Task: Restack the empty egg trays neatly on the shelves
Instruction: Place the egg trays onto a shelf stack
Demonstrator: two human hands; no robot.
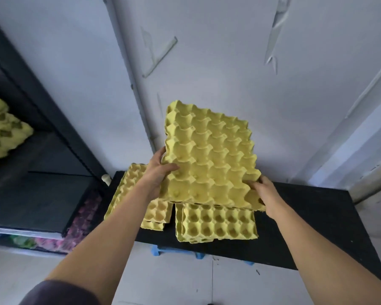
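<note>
Head view
Held tray (209, 159): yellow, tilted up toward the wall, lifted above the low black table (312, 221).
Left hand (157, 175): clamps the tray's near left edge, thumb on top, fingers beneath.
Right hand (265, 194): pinches the near right corner, fingers curled over the rim.
Left stack (128, 190): trays on the table, partly under the left forearm.
Right stack (218, 223): trays directly below the held tray.
Shelf (42, 164): dark, at left, carrying more trays (2, 130).
</note>
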